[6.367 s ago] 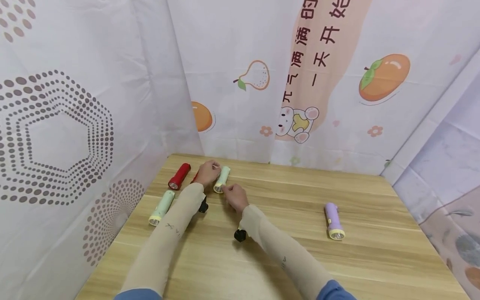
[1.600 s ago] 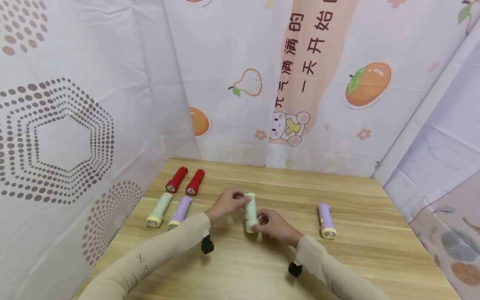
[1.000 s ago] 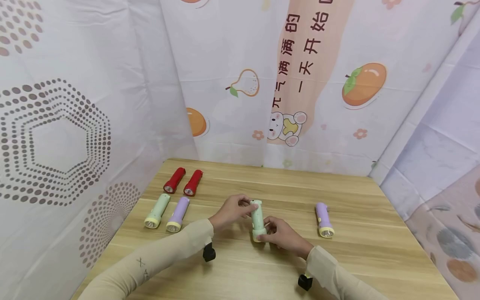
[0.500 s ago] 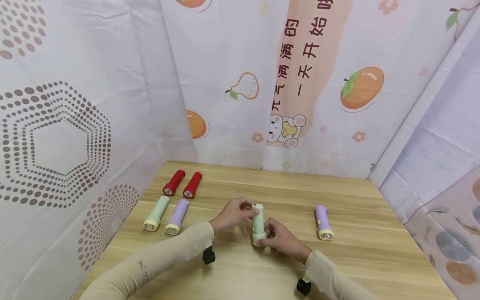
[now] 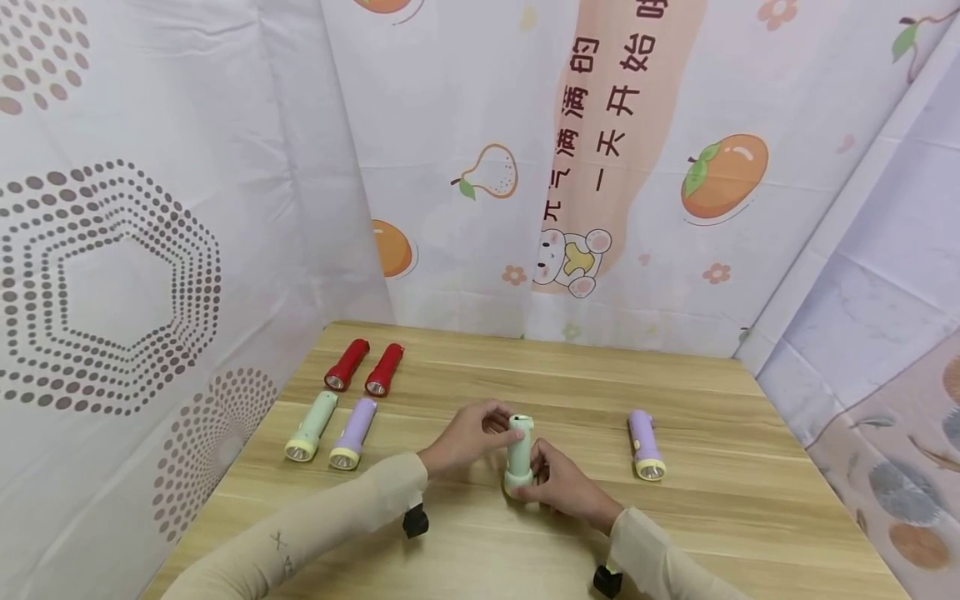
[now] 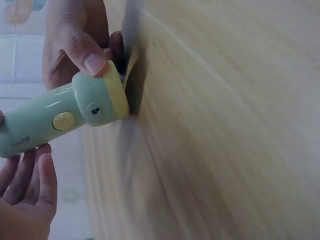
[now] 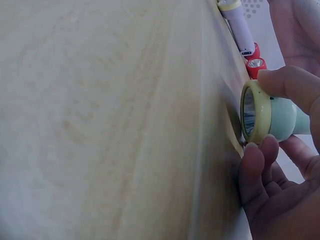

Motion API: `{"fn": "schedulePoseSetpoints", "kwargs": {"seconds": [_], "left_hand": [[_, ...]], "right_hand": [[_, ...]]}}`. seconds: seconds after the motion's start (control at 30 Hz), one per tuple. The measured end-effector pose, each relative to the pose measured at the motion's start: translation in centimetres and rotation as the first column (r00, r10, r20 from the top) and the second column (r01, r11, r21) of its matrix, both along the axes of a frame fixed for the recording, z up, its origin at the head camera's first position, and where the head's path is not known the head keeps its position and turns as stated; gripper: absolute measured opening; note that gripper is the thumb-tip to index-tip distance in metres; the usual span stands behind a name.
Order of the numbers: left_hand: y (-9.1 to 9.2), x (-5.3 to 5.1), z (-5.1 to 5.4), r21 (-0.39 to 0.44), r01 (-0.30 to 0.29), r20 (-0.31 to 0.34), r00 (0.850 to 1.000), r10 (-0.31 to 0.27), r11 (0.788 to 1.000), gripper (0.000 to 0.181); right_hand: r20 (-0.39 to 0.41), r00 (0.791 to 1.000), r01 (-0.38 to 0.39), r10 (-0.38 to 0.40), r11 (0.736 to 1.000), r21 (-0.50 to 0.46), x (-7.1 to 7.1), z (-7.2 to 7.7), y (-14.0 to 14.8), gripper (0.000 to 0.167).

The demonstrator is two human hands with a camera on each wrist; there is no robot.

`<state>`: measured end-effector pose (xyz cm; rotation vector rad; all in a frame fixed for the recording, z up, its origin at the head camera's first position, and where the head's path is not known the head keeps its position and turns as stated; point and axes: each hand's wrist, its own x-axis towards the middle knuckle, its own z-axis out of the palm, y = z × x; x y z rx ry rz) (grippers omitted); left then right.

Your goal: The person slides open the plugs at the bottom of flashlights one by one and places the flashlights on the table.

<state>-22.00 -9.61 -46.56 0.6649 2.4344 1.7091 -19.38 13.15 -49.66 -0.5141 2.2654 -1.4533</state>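
A pale green flashlight (image 5: 519,454) with a yellow rim is held between both hands over the middle of the table. It stands nearly upright, slightly tilted, lens end down and close to the wood; I cannot tell whether its rim touches. My left hand (image 5: 472,433) pinches the upper end. With thumb and fingers, my right hand (image 5: 566,483) grips the wide head near the rim. The left wrist view shows a yellow switch (image 6: 64,121) on the flashlight's side. In the right wrist view the clear lens (image 7: 249,112) faces the tabletop.
On the table's left lie two red flashlights (image 5: 347,365), (image 5: 385,370) at the back. In front of them are another green flashlight (image 5: 311,427) and a purple flashlight (image 5: 353,434). A second purple flashlight (image 5: 645,444) lies to the right. Printed curtains (image 5: 450,208) hang behind the wooden table (image 5: 712,533).
Since the earliest frame, the green flashlight has come off the table's back left to the middle, in both hands. Over the last second it has become more upright and moved slightly nearer.
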Motion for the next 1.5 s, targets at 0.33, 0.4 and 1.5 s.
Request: {"fn": "schedulePoseSetpoints", "kwargs": {"seconds": [0.33,0.4,1.5], "left_hand": [[0.2,1.4,-0.1,-0.036,0.070,-0.097,0.993,-0.073,0.997,0.028],[0.2,1.6,0.1,-0.039,0.086,-0.113,0.990,-0.090,0.996,0.028],[-0.3,2.8,0.3,-0.059,0.188,-0.054,0.980,-0.191,0.980,0.022]], "right_hand": [[-0.115,0.993,-0.007,0.007,1.000,0.000,0.8,-0.4,-0.2,0.068],[-0.135,0.991,-0.014,0.014,1.000,-0.003,0.8,-0.4,-0.3,0.077],[0.044,0.994,-0.099,0.100,0.995,-0.013,0.0,0.7,1.2,0.059]]}}
